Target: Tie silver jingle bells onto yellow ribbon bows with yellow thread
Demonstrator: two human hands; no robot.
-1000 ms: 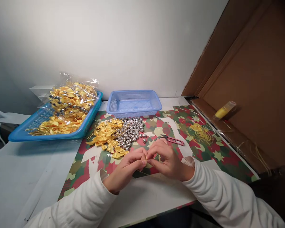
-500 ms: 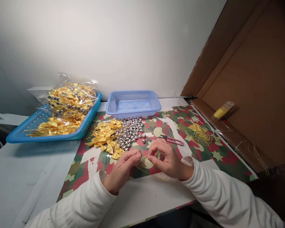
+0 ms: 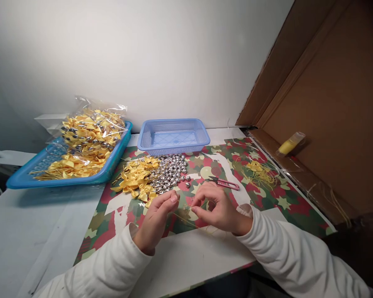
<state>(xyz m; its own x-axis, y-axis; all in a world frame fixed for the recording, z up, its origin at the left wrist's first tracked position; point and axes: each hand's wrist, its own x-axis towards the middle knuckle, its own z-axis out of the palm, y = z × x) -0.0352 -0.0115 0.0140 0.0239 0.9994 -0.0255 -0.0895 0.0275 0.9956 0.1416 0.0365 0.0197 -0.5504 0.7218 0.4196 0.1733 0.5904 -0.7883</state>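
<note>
My left hand is closed, thumb pressed against the curled fingers; whatever it grips is hidden. Across a small gap, my right hand pinches thumb and forefinger together on what looks like a thin yellow cord, part of which runs below and between the hands. Just beyond them lie a pile of small silver bells and a heap of yellow ribbon bows. Red-handled thread snips rest on the patterned sheet behind my right hand.
A blue basket stands against the wall. On the left, a blue tray holds bagged and loose yellow bows with bells. Tangled yellow cords lie at right, near a cardboard wall with a yellow-filled tube.
My left hand has drawn slightly left and up, widening the gap between the hands. My right hand stays nearly in place, still pinching.
</note>
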